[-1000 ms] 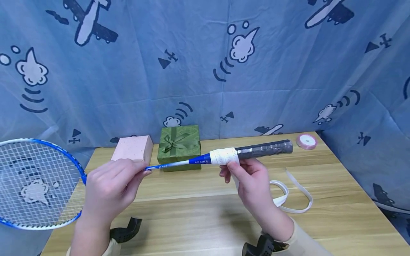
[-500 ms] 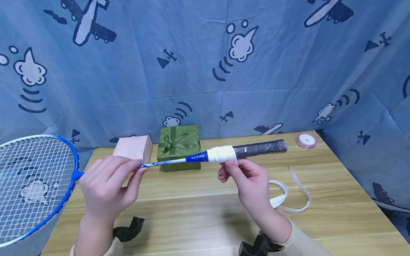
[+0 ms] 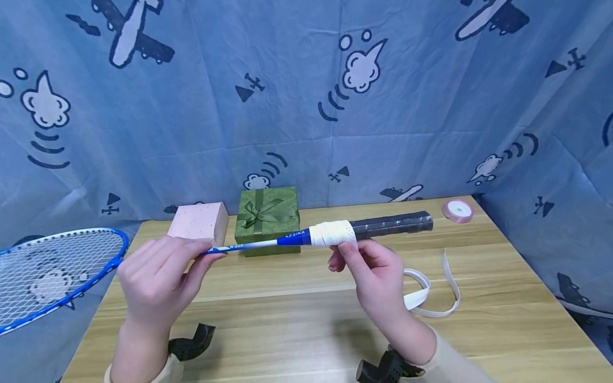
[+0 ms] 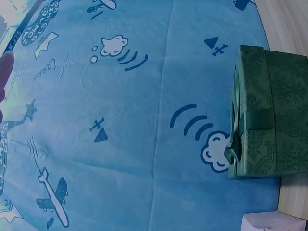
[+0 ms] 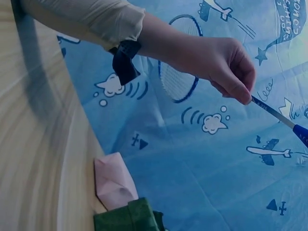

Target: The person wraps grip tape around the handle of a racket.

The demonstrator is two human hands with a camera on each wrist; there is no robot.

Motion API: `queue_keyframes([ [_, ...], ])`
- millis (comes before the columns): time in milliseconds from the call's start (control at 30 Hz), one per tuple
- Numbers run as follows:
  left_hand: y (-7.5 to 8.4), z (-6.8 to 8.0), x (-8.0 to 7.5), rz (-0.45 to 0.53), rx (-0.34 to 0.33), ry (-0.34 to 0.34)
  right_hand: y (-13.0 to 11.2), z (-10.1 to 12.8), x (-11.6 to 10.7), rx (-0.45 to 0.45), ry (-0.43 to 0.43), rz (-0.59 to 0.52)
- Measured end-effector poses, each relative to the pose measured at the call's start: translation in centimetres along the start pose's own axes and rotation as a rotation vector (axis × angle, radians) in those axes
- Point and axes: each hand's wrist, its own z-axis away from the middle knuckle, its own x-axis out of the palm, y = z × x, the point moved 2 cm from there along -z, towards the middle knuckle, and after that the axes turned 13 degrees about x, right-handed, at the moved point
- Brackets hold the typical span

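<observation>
A: Grips?
B: Left hand [image 3: 160, 279] pinched the shaft [image 3: 258, 244]; right hand [image 3: 378, 274] pinched white tape [image 3: 330, 234] by the black handle [image 3: 392, 225], racket [image 3: 294, 238] above the surface [image 3: 282, 330].
A: Change?
B: Racket head [image 3: 62, 271] had rolled flatter; turning likely served the winding.

The head view is bright, with a pale sheen on the light-brown wood-grain tabletop [image 3: 287, 319] and a soft shadow below the bare right hand [image 3: 377, 272], while both wrist views are dimmer and softer, the left palest at its upper-left corner.
</observation>
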Motion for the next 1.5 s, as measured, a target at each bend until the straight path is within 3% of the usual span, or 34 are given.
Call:
queue_keyframes([
  [233,-0.01,-0.09,-0.04,-0.024,-0.008,-0.012,0.11,-0.2,0.13,-0.079,-0.027,-0.015],
  [1067,0.09,-0.09,0.1,0.048,0.034,-0.059,0.21,-0.18,0.24,-0.018,-0.008,0.049],
  [1233,-0.09,0.29,-0.07,0.066,0.016,-0.135,0.29,-0.19,0.21,0.012,0.026,0.088],
  [1333,-0.16,0.46,-0.27,0.065,0.009,-0.165,0.38,-0.17,0.18,-0.001,0.012,0.079],
  [1500,-0.14,0.43,-0.37,0.06,0.012,-0.133,0.38,-0.09,0.03,-0.06,0.01,0.101],
])
